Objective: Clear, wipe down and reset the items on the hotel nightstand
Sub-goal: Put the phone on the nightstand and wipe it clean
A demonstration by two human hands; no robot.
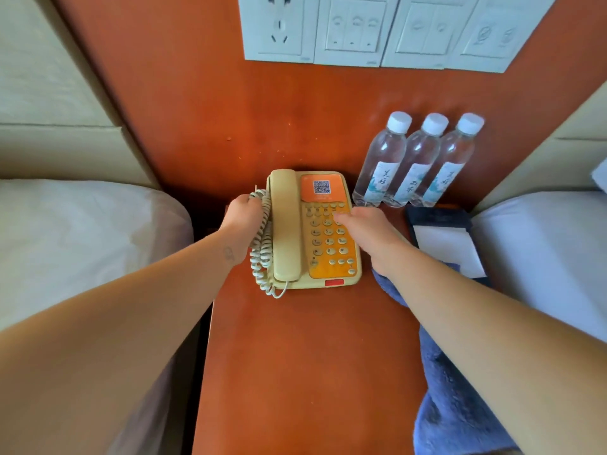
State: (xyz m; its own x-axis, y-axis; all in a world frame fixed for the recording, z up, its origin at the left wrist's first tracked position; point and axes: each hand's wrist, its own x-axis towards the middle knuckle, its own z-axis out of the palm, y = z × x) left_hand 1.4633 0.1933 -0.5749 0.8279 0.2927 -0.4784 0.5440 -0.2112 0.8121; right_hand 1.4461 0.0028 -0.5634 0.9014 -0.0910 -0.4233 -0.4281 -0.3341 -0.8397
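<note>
The telephone (312, 229) was seen standing towards the back of the nightstand (295, 356), its handset resting in the cradle and its coiled cord (261, 247) hanging loose along the left edge. The left hand (244, 213) was placed at the telephone's left side, fingers curled in against the cord and the rear corner; whether the body itself was gripped could not be told, since the fingertips were hidden. The right hand (364, 231) was laid over the right edge of the keypad, fingers held fairly close together and bent down onto the casing, thumb pointing across the keys.

Three water bottles (417, 162) were stood in a row just beside the telephone's back right corner, and a dark notepad holder (443, 238) lay near the right hand. A blue cloth (460, 405) was draped at the nightstand's right edge beneath the right forearm.

Several risks were judged likely. If the telephone were lifted or slid unevenly, the handset could be tipped out of its cradle. The loose cord could be snagged under the base or dragged taut by its wall lead, which was not visible. A shift to the right could knock the nearest bottle and topple the row. Keys could also be pressed by the right palm. The cloth could be swept off the edge by the forearm.
</note>
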